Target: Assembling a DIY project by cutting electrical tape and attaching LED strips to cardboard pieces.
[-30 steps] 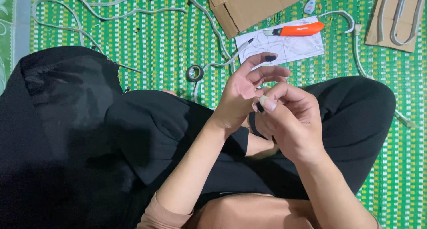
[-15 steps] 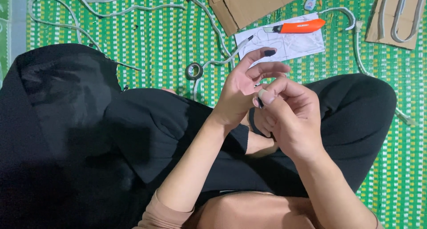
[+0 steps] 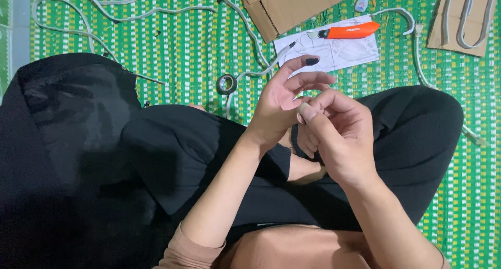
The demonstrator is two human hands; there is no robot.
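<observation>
1. Right hand point(image 3: 339, 138), nearest: pinched shut against the left fingers, thumb raised since a moment ago; item inside too small to tell.
2. Left hand point(image 3: 284, 104): fingers spread, black tape piece point(image 3: 312, 61) on the index tip.
3. Beyond the hands: tape roll point(image 3: 226, 84), then orange cutter point(image 3: 344, 32) on paper point(image 3: 334, 52).

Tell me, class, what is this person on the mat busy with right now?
A person sits cross-legged on a green woven mat. The left hand and right hand meet above the lap, fingers pinching something too small to identify. A black strip sticks to a left fingertip. Untouched ahead lie a small black tape roll, an orange utility knife on white paper, and grey cables.
</observation>
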